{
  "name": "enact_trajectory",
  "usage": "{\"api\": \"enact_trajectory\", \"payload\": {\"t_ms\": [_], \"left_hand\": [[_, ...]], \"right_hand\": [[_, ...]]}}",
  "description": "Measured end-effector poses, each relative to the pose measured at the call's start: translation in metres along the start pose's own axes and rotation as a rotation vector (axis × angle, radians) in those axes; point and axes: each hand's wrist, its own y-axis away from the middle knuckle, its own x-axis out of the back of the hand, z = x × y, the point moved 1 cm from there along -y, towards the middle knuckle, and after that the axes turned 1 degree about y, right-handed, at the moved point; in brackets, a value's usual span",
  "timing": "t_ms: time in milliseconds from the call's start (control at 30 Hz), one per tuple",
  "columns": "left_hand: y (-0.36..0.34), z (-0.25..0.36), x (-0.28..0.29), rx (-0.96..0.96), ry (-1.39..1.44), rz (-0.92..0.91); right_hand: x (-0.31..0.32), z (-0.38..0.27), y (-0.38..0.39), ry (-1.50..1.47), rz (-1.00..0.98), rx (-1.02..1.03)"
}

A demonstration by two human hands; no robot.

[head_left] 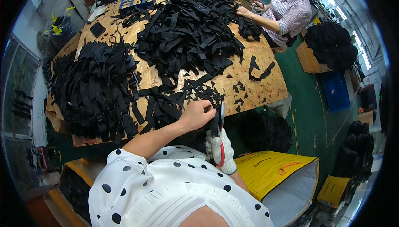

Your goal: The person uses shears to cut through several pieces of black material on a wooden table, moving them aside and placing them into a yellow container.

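Right hand (222, 154): gloved, gripping one pair of scissors (222, 117), centre of frame, blades pointing up.
Left hand (196, 115): bare, pinching one black strap (213, 124), centre, just beside the blades.
Snipping: likely working best by keeping the strap taut, fingertips clear, closing in one stroke.
Yellow bag (270, 169): one, gaping, lower right.
Offcuts (239, 87): scattering across the table (266, 92), right of centre; too many for counting.
Large strap piles: two, left pile (93, 85) and upper-centre pile (187, 31).
Co-worker (291, 15): one, standing upper right.
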Motion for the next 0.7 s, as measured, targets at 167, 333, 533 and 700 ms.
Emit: {"api": "enact_trajectory", "payload": {"t_ms": [167, 333, 533, 700], "left_hand": [[0.000, 0.000, 0.001, 0.007, 0.013, 0.013], [-0.002, -0.001, 0.001, 0.031, 0.020, 0.001], [-0.002, -0.004, 0.001, 0.020, 0.015, -0.011], [-0.002, -0.004, 0.000, 0.012, 0.067, 0.002]], "right_hand": [[-0.006, -0.015, 0.004, -0.055, 0.030, 0.087], [-0.006, -0.007, 0.005, -0.093, 0.026, 0.039], [-0.004, -0.022, 0.007, -0.028, 0.060, 0.037], [0.005, -0.010, 0.002, 0.014, 0.083, 0.129]]}}
